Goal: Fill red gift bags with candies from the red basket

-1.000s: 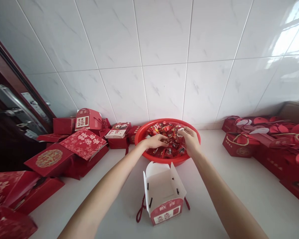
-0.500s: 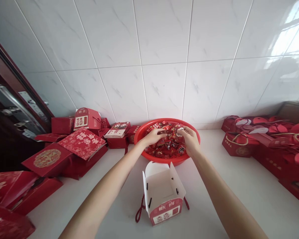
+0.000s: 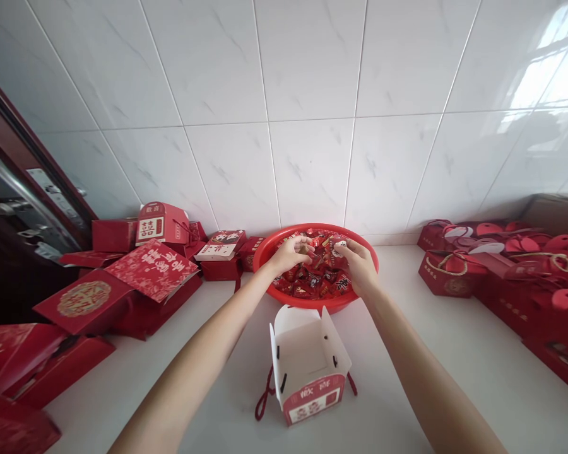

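A red plastic basket (image 3: 260,280) stands against the wall, filled with red-wrapped candies (image 3: 315,280). Over its left half is my left hand (image 3: 291,254), its fingers curled in toward the thumb; whatever they hold is too small to name. My right hand (image 3: 360,263), above the right half, pinches a red and white wrapped candy (image 3: 338,246) between thumb and fingers. In front of the basket sits a gift box (image 3: 315,397) with its top flaps up, white inside, nothing in it. Red cords hang at both its sides.
Several red boxes (image 3: 154,271) are heaped along the left, near a dark door with a metal handle (image 3: 19,189). More red boxes with cord handles (image 3: 454,274) stand to the right. White tiles (image 3: 312,170) rise behind the white tabletop (image 3: 218,384).
My left hand has lifted slightly from the candies, and its fingers have curled in. My right hand keeps its pinch on the candy. The view has shifted slightly.
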Motion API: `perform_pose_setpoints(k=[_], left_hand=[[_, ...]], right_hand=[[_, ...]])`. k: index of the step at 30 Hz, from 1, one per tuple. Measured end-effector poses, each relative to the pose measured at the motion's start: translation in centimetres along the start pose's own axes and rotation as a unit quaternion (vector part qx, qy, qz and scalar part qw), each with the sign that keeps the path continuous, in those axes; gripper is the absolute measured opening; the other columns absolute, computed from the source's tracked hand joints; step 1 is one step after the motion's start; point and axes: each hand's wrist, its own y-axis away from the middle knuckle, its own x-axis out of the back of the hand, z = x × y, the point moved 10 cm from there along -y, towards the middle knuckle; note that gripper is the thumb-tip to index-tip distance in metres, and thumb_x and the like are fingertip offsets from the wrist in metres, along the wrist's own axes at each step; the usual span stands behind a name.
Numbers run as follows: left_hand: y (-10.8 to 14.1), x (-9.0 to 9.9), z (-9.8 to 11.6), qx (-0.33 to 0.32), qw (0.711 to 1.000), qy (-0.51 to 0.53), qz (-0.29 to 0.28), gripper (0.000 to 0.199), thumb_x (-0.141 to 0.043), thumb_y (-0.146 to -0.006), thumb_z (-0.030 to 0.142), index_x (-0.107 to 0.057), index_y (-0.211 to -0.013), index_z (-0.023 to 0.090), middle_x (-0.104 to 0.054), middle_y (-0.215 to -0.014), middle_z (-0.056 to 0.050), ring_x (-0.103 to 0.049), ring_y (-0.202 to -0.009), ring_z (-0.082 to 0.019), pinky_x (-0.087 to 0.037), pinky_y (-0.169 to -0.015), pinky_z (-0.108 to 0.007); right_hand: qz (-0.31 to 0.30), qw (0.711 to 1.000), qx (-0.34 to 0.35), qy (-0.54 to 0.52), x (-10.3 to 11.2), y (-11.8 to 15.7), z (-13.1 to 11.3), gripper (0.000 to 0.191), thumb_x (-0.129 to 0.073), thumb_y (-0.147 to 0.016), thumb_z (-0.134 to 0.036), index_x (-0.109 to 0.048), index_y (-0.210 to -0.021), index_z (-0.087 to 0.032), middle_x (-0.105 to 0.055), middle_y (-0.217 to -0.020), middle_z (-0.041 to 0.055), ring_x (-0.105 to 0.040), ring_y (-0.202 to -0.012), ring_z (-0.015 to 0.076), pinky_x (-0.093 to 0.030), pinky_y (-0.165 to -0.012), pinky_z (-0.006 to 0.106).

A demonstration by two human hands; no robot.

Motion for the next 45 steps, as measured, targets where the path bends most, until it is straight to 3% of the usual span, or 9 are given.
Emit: perform_pose_setpoints(k=[7,15,23,26,29,33,37,41,45], left_hand=[[0.1,0.1,0.8,-0.032,0.999,0.025,-0.002,0.033,-0.089,-0.053,0.030,-0.071,-0.076,0.015,-0.074,-0.096,-0.006,-0.068,-0.095,-0.023,-0.052,-0.093,-0.039],[0.6,-1.5,2.3,-0.091,0.992,0.038,-0.074,0.021,-0.072,-0.069,0.021,-0.076,-0.089,0.015,-0.078,-0.102,-0.007,-0.070,-0.102,-0.024,-0.053,-0.098,-0.040],[1.0,-2.7,2.1,-0.076,0.988,0.014,-0.130,0.074,-0.050,-0.062,0.004,-0.065,-0.133,0.020,-0.071,-0.126,-0.010,-0.067,-0.114,-0.027,-0.055,-0.087,-0.035],[0.7,-2.1,1.8,-0.084,0.991,0.008,-0.101,0.081,-0.051,-0.063,0.005,-0.055,-0.142,0.023,-0.063,-0.139,-0.012,-0.065,-0.117,-0.026,-0.055,-0.082,-0.032],[0.3,-1.1,0.4,-0.047,0.994,-0.082,-0.050,0.065,-0.053,-0.067,0.008,-0.063,-0.131,0.018,-0.072,-0.119,-0.011,-0.069,-0.102,-0.022,-0.054,-0.077,-0.029],[0.9,-1.9,-1.7,0.034,0.950,-0.294,-0.101,0.011,-0.061,-0.068,0.014,-0.071,-0.072,0.019,-0.070,-0.071,-0.001,-0.061,-0.065,-0.015,-0.043,-0.058,-0.023],[2.4,-2.8,-2.7,0.121,0.914,-0.350,-0.167,0.020,-0.066,-0.071,0.029,-0.060,-0.055,0.020,-0.054,-0.048,0.003,-0.045,-0.044,-0.012,-0.029,-0.046,-0.027],[3.5,-4.1,-2.1,0.114,0.907,-0.335,-0.226,0.014,-0.074,-0.060,0.031,-0.070,-0.070,0.023,-0.062,-0.056,0.004,-0.051,-0.048,-0.014,-0.031,-0.047,-0.026],[3.6,-4.3,-2.2,0.114,0.913,-0.313,-0.236,0.060,-0.072,-0.050,0.018,-0.076,-0.109,0.027,-0.076,-0.089,0.000,-0.061,-0.057,-0.015,-0.038,-0.049,-0.024]], right_hand=[[0.010,1.000,0.009,0.007,0.3,-0.2,0.0,0.030,-0.079,-0.060,-0.046,-0.067,-0.076,-0.023,-0.071,-0.079,0.0017,-0.067,-0.079,0.0231,-0.055,-0.069,0.035],[-0.011,1.000,-0.009,0.003,0.0,-0.1,0.2,0.030,-0.081,-0.059,-0.043,-0.069,-0.078,-0.023,-0.071,-0.082,0.0018,-0.065,-0.081,0.0216,-0.054,-0.073,0.034],[-0.043,0.998,-0.015,0.037,-0.7,0.1,0.2,0.029,-0.081,-0.057,-0.042,-0.064,-0.069,-0.022,-0.069,-0.077,0.0019,-0.064,-0.078,0.0212,-0.053,-0.073,0.035],[-0.021,0.998,0.014,0.060,-0.4,0.1,-0.3,0.027,-0.079,-0.059,-0.041,-0.060,-0.065,-0.022,-0.064,-0.068,-0.0005,-0.058,-0.068,0.0177,-0.050,-0.067,0.032],[0.017,0.997,0.035,0.065,0.3,0.1,-0.6,0.027,-0.076,-0.061,-0.042,-0.059,-0.065,-0.022,-0.062,-0.067,-0.0008,-0.057,-0.067,0.0177,-0.049,-0.064,0.032],[0.045,0.996,0.032,0.066,0.7,0.2,-0.6,0.023,-0.073,-0.062,-0.040,-0.059,-0.068,-0.023,-0.062,-0.068,-0.0009,-0.058,-0.068,0.0178,-0.050,-0.064,0.032],[0.061,0.994,0.039,0.083,1.0,0.3,-0.8,0.022,-0.071,-0.064,-0.038,-0.056,-0.066,-0.023,-0.059,-0.064,-0.0019,-0.054,-0.062,0.0157,-0.045,-0.057,0.029],[0.074,0.991,0.047,0.106,1.2,0.3,-0.9,0.021,-0.070,-0.065,-0.038,-0.055,-0.065,-0.023,-0.057,-0.061,-0.0027,-0.048,-0.057,0.0140,-0.039,-0.052,0.027],[0.069,0.991,0.048,0.103,1.1,0.3,-0.8,0.022,-0.070,-0.065,-0.039,-0.055,-0.065,-0.023,-0.053,-0.059,-0.0040,-0.044,-0.054,0.0128,-0.036,-0.050,0.027]])
